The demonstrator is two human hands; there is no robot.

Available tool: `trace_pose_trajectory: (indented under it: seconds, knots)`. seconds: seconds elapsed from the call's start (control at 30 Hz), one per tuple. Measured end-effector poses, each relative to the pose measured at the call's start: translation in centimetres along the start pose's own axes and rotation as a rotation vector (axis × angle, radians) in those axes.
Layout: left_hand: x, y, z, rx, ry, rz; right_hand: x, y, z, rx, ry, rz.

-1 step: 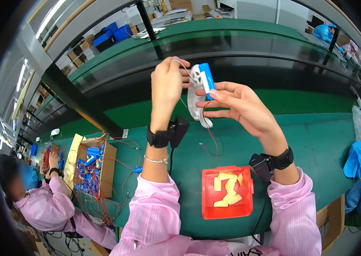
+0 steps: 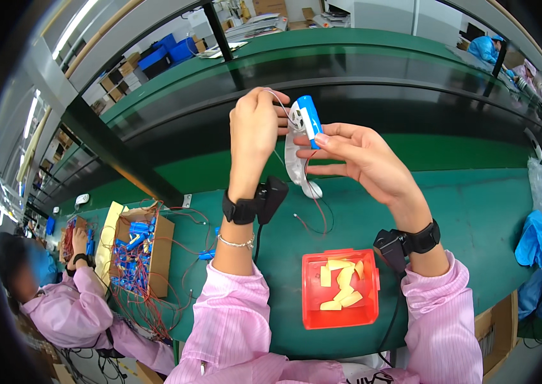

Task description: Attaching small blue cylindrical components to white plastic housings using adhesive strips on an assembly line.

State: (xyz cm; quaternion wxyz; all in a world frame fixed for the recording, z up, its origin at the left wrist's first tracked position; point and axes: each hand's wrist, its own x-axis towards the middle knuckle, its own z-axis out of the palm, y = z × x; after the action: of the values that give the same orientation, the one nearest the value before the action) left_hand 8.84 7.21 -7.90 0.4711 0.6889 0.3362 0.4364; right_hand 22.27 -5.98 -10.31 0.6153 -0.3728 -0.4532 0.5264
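Above the bench, my right hand [image 2: 364, 153] pinches a blue battery pack [image 2: 309, 121] between thumb and fingers. A white strip runs along its side, and red and black wires [image 2: 316, 208] hang below it. Close behind the battery hangs a white curved plastic housing [image 2: 295, 163], with a round opening at the top and a rounded lower end. My left hand [image 2: 253, 131] has its fingers closed at the housing's upper left; its fingertips are partly hidden. From that hand a thin pale wire [image 2: 277, 96] loops over to the housing.
Yellow pieces lie in a red tray [image 2: 309, 317] before me. On the left, a cardboard box [image 2: 163, 253] holds several blue battery packs, their red wires spilling out. A co-worker in pink [image 2: 69, 313] sits beyond it. Blue cloth [image 2: 532, 240] lies at the right edge.
My left hand has shifted slightly right, and the white housing has moved a little lower and to the right. The right hand with the battery pack stays almost in place.
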Motion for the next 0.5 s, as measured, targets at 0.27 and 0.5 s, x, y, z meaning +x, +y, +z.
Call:
trace_pose_trajectory:
  seconds: [0.27, 0.5]
  knots:
    - [0.6, -0.4, 0.2, -0.091, -0.135, -0.047, -0.7, -2.3, -1.8, -0.071, 0.086, -0.076]
    - [1.4, -3.0, 1.2, -0.53, -0.159, -0.129, -0.3, -2.0, -1.9, -0.066, 0.064, -0.15]
